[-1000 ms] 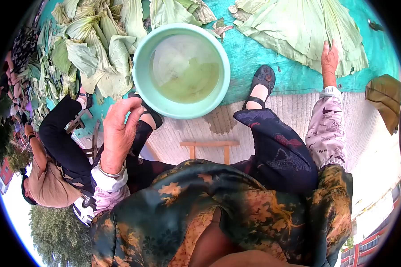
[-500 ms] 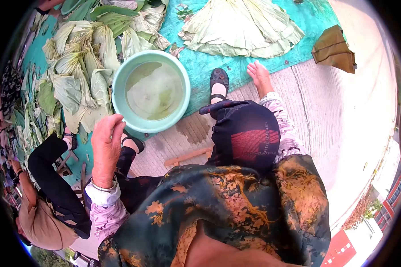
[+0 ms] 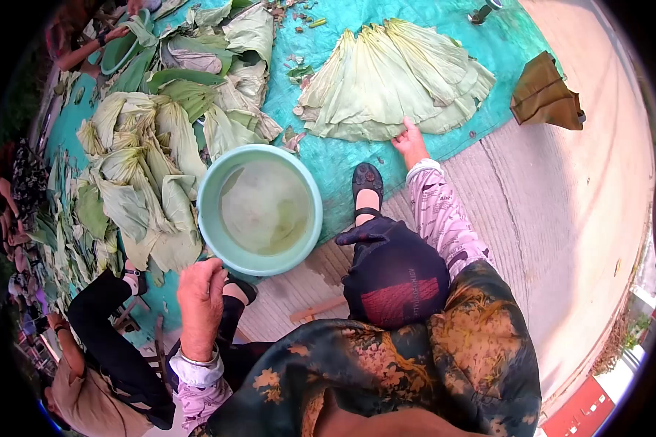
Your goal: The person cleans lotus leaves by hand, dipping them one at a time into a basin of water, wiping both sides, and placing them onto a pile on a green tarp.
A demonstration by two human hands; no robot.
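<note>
— Well, first the near side: where is the left hand?

— It hangs low, just beside the near rim of the green basin. Its fingers are curled inward and close together. If they hold something small, I cannot tell. Next to it sits another person in black sleeves, apart from this hand.

— And the basin?

— It stands on the edge of the teal tarp, with cloudy water inside. A black shoe rests just beside it, on the right.

— Then the right hand?

— The arm is stretched far forward. The fingers are extended, side by side, and lie flat on the near edge of the fan of pale leaves. They are not closed around anything that I can see.

— How does one do this well, in your opinion?

— I think the leaves are thin and tear easily. So it is better to slide the fingers under one leaf only, near the folded edge, and lift it flat, not pull at a corner. The reach is long, so the body should lean a little.

— And farther away?

— On the left lies a loose heap of folded leaves, well apart from the fan. On the concrete floor beyond the tarp lies a brown bag.
</note>
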